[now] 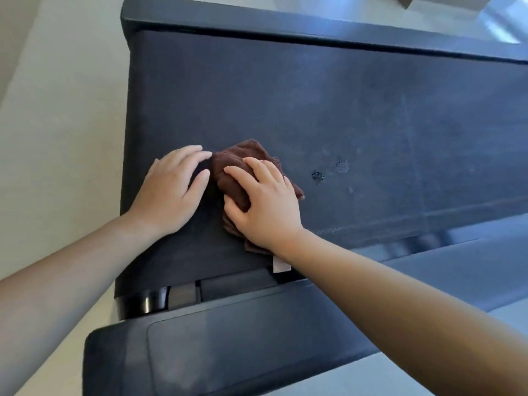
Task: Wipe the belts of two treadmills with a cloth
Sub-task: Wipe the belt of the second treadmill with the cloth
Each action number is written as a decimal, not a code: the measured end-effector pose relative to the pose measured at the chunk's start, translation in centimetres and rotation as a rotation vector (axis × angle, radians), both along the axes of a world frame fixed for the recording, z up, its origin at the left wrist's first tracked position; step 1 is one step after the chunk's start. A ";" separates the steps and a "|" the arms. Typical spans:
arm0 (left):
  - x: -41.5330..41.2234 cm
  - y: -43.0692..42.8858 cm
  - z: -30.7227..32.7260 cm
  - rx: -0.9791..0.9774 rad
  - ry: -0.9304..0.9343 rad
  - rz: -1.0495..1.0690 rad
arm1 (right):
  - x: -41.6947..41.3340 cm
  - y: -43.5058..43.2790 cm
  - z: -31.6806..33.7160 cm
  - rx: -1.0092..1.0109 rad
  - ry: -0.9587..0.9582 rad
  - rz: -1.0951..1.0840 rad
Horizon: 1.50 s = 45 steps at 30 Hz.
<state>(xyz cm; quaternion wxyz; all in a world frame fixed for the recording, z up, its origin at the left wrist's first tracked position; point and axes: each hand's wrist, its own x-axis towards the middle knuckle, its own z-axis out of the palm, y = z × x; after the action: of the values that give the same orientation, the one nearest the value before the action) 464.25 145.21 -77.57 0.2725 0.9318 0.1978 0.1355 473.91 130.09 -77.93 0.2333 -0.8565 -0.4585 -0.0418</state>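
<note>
A dark treadmill belt (328, 115) fills most of the head view, running from its end at the left off to the right. A crumpled brown cloth (228, 167) lies on the belt near that left end. My right hand (265, 204) lies flat on top of the cloth and presses it down, fingers spread. My left hand (171, 192) rests flat on the bare belt just left of the cloth, its fingertips touching the cloth's edge. Two small dusty marks (328, 171) show on the belt to the right of the cloth.
The treadmill's dark side rail (257, 344) runs along the near edge, with a roller end cap (143, 302) at the left corner. A white tag (280, 264) sticks out by my right wrist. Pale floor (57, 124) lies to the left. The far rail (285, 24) borders the belt's other side.
</note>
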 end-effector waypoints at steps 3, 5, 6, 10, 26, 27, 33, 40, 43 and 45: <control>1.1 -1.9 -0.1 0.025 0.050 0.083 | 3.2 -1.9 -0.2 -0.005 -0.019 0.005; 2.6 -3.3 -0.1 0.038 0.080 0.106 | 6.1 -3.3 -0.3 -0.001 -0.019 -0.031; 3.5 -4.2 -0.1 0.045 0.090 0.100 | 7.6 -3.8 -0.2 0.003 -0.018 -0.047; 7.3 -7.8 0.0 0.054 0.105 0.029 | 13.1 -5.7 0.3 -0.036 -0.009 -0.091; 9.3 -12.9 0.1 0.075 0.067 -0.239 | 13.9 -18.5 0.3 0.007 0.024 -0.377; 9.1 -12.9 0.2 0.085 0.075 -0.248 | 13.6 -18.7 0.4 0.009 0.030 -0.380; 7.0 -10.0 0.9 0.102 0.076 -0.180 | 11.0 -17.1 0.8 -0.028 0.050 -0.143; 2.5 -4.9 1.5 0.088 0.107 0.025 | 4.2 -10.1 0.5 0.032 0.094 0.078; 1.0 -4.0 1.8 0.086 0.118 0.084 | 0.0 -6.1 0.5 -0.001 0.120 0.122; -0.1 -3.4 2.0 0.089 0.122 0.111 | -1.8 -3.8 0.6 -0.045 0.132 0.134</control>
<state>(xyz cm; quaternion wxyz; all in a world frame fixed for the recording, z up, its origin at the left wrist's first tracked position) 464.19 141.77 -75.61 0.2106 0.9371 0.2591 0.1021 472.12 126.30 -77.31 0.2460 -0.8298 -0.4993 0.0405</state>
